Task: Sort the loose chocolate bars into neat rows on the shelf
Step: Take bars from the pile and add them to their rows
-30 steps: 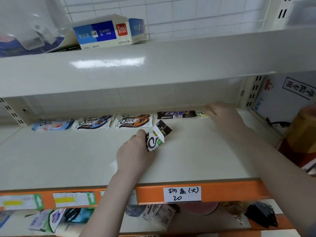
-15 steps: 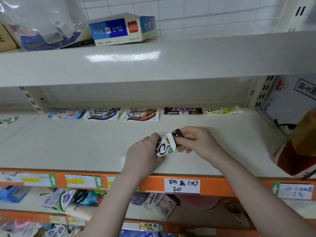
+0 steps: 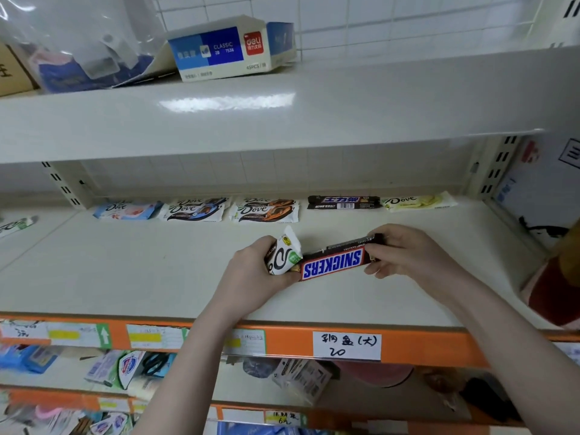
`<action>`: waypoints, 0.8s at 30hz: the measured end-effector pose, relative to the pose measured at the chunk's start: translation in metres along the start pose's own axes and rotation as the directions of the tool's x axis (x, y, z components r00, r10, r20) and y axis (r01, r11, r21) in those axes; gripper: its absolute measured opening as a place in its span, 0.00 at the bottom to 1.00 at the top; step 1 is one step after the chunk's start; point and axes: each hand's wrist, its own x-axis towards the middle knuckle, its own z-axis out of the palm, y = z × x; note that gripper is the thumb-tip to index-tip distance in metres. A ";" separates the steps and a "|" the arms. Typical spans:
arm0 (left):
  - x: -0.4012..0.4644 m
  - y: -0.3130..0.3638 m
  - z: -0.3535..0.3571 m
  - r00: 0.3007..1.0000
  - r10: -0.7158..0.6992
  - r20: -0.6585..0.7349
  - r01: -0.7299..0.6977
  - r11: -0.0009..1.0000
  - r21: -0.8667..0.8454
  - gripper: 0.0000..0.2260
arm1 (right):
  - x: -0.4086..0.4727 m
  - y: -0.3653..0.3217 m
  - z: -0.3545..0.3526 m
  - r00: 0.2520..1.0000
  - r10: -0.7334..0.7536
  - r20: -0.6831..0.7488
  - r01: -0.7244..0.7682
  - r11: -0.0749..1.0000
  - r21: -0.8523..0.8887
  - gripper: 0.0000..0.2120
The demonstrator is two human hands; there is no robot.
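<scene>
Fingers of right hand pinch the Snickers bar at its right end, above shelf; left hand grips white wrapped bar and Snickers' left end.

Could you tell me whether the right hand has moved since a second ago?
Yes: the right hand left the back row's pale Dove bar and came forward to the Snickers bar.
</scene>
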 end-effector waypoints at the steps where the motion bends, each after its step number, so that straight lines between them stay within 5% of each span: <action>1: 0.002 0.000 0.001 1.000 -0.009 0.000 0.009 1.000 -0.014 0.15 | 0.001 0.000 0.000 1.000 -0.012 -0.002 0.012 0.999 -0.042 0.04; 7: 0.010 -0.005 0.007 0.997 0.032 -0.075 -0.027 0.997 0.071 0.14 | 0.006 -0.001 -0.003 0.992 -0.110 0.066 0.121 0.973 -0.199 0.10; 13: 0.015 -0.006 0.014 0.980 0.146 -0.138 -0.113 0.969 0.221 0.16 | 0.005 -0.001 -0.002 0.987 -0.011 0.162 0.046 0.977 -0.210 0.12; 19: 0.018 -0.010 0.021 0.966 0.229 -0.117 -0.194 0.949 0.249 0.13 | 0.006 0.000 0.006 0.986 0.007 0.167 0.073 0.879 -0.471 0.24; 24: 0.019 -0.009 0.023 0.974 0.202 -0.106 -0.161 0.937 0.309 0.10 | 0.005 0.000 0.007 0.992 -0.096 0.079 0.123 0.850 -0.513 0.13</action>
